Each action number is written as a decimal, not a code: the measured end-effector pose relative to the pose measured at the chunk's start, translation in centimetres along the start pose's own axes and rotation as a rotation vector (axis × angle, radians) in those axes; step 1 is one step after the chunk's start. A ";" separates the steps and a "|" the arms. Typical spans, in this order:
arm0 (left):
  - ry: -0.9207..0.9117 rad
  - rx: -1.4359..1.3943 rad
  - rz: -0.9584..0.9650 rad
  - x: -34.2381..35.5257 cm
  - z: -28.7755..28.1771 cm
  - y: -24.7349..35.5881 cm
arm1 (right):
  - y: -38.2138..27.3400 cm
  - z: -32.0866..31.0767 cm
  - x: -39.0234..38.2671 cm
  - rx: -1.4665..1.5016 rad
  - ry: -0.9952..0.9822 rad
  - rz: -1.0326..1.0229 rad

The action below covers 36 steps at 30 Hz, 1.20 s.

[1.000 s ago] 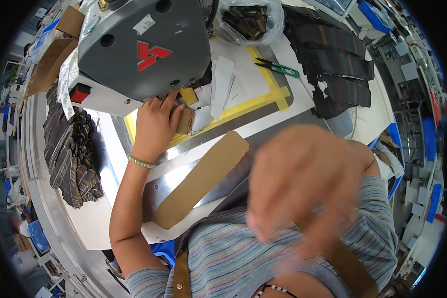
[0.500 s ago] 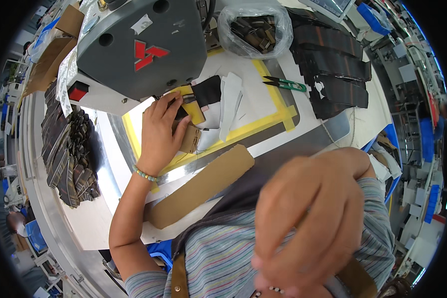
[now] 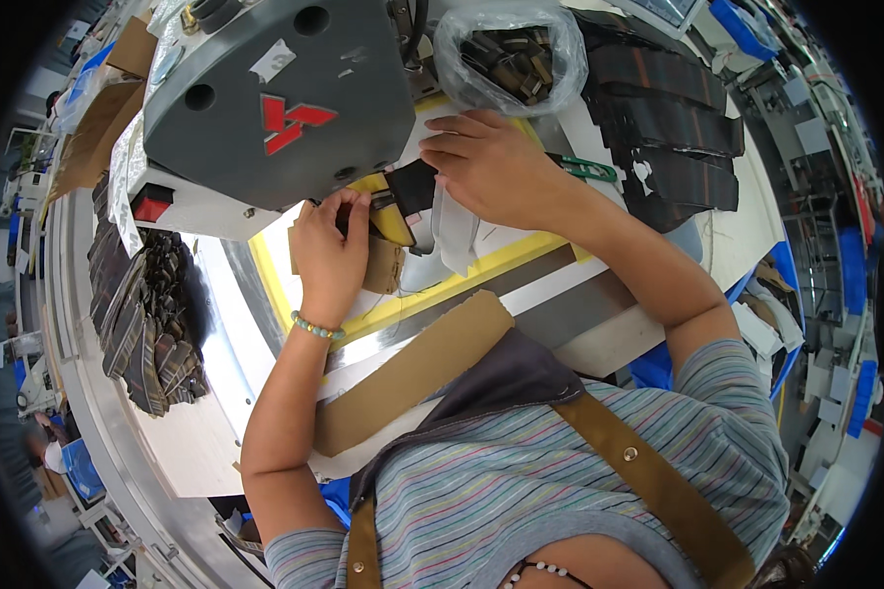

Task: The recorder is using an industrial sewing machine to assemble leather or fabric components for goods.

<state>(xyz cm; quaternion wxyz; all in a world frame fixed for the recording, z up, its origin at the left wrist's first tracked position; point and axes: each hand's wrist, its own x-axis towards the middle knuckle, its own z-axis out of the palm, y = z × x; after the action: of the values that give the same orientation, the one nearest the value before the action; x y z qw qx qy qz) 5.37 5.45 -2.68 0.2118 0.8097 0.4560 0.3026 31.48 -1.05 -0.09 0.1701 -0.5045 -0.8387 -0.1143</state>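
Observation:
Under the big grey sewing machine head, my left hand is closed, thumb and index finger together at the edge of a yellow piece. What it pinches is hidden. A brown cardboard piece lies beneath that hand. To its right, a black fabric piece lies beside the yellow piece. My right hand reaches over the fabric's right side with fingers stretched out and apart, near a white strip. Green-handled thread snips lie partly behind my right wrist.
A plastic bag of small dark fabric pieces stands at the back. Dark striped panels are stacked at the right, and a bundle of striped strips lies at the left. A long brown card strip crosses the table's front edge.
My right hand has swung from close in front of my chest to the work area beside the black fabric. My left hand's fingers have drawn together near the yellow piece.

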 end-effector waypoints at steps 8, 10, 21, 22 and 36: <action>-0.023 -0.128 0.014 0.4 0.0 0.4 | 1.1 1.3 -0.1 0.337 -0.075 -0.194; -0.039 -0.172 -0.012 0.5 -0.1 1.2 | 1.2 1.5 -0.2 0.333 -0.067 -0.198; -0.036 -0.146 0.000 0.8 0.6 1.6 | 1.0 2.5 -0.5 0.266 -0.020 -0.234; -0.092 -0.193 -0.104 0.9 0.4 1.8 | 1.0 2.5 -0.5 0.263 -0.017 -0.234; -0.155 0.049 0.422 -1.1 -1.5 1.6 | 1.0 2.4 -0.4 0.308 0.038 -0.235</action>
<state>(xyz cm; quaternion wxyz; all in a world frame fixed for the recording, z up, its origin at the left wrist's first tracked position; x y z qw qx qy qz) 4.89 3.82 -0.97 0.1582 0.9129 0.2660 0.2660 32.14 -0.06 -2.48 0.2464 -0.3690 -0.8961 -0.0133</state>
